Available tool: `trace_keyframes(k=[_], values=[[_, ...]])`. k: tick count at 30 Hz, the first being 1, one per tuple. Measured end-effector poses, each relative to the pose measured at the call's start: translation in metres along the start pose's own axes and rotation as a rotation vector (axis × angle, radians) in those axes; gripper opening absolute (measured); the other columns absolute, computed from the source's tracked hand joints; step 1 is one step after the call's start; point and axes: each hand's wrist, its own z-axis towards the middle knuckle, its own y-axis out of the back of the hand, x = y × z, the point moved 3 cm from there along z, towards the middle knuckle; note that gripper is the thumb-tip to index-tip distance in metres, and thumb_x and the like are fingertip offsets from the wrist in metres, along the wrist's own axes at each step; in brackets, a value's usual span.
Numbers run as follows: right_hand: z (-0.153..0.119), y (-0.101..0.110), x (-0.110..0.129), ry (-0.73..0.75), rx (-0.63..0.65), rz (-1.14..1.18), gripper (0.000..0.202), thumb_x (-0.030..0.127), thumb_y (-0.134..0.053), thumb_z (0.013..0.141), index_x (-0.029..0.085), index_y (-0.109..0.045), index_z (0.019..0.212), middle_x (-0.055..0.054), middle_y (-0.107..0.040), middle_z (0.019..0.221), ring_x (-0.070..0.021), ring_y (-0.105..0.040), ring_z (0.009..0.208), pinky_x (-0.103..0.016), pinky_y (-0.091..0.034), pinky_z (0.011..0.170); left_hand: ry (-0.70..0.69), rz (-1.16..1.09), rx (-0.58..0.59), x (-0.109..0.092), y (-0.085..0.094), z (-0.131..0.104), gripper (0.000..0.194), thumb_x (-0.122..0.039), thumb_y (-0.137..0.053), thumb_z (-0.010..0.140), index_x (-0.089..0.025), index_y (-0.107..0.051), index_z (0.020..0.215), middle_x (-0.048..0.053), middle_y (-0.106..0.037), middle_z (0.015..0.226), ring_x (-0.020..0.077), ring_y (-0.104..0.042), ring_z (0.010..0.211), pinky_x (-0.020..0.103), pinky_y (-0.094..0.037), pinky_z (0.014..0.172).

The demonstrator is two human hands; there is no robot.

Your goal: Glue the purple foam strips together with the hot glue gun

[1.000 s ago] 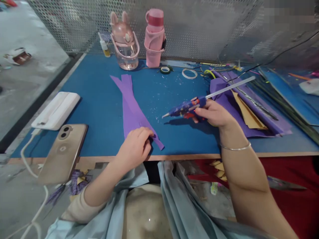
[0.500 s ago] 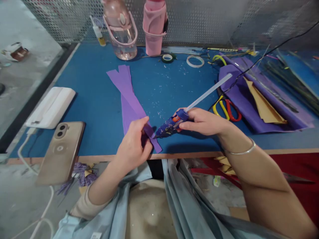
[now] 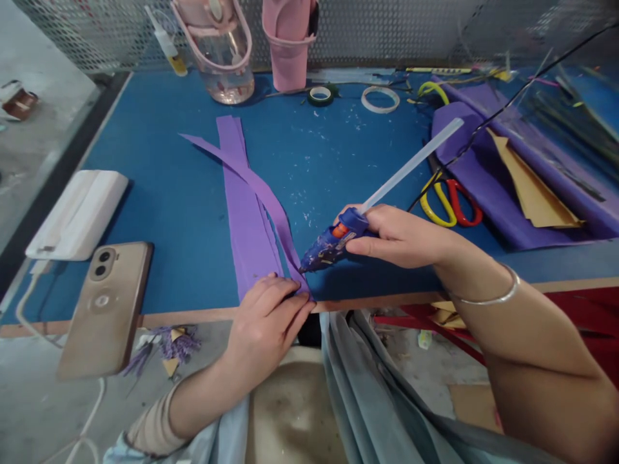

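My right hand is wrapped round a blue hot glue gun, and a long translucent glue stick juts from its back end. The gun's nozzle meets a narrow purple paper strip close to the table's front edge. There my left hand presses the strip's near end between its fingers, thumb mostly hidden. The strip's far end curls up and away to the left. Beneath it, more purple paper strips lie flat in a stack, partly covered by my left hand.
A phone overhangs the front edge beside a white power bank. At the back stand a clear bottle, a pink cup and tape rolls. Scissors, purple sheets and a black cord lie right.
My left hand has moved down to the table edge and flattened over the strip's end. The strip's far end has swung left and lifted into a curl. The glue gun stays at the strip.
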Motion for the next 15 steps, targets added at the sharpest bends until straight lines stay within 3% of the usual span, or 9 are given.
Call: trace_keyframes(k=[7,15], values=[[0.0036,0.0007,-0.0001,-0.039,-0.102,-0.026,0.033,0.048,-0.054,0.088,0.018,-0.067,0.095,-0.007,-0.068,0.091,-0.0220,-0.060,0.084,-0.031,-0.046,0.077,-0.014,0.039,0.029,-0.0049,0.0082,0.0041,0.011,-0.017,-0.069,0.083,-0.018,-0.067,0.094,0.003,-0.071,0.093,0.0166,-0.065,0.088,0.041,-0.049,0.099],[0.0032,0.0020,-0.0032,-0.093,-0.160,-0.073,0.032,0.048,-0.054,0.088,0.020,-0.067,0.096,-0.007,-0.068,0.096,-0.0240,-0.062,0.090,-0.032,-0.046,0.081,0.000,0.060,0.083,-0.0020,0.0079,0.0057,0.021,-0.005,-0.064,0.084,-0.016,-0.065,0.102,0.003,-0.070,0.093,0.0146,-0.062,0.087,0.041,-0.044,0.103]])
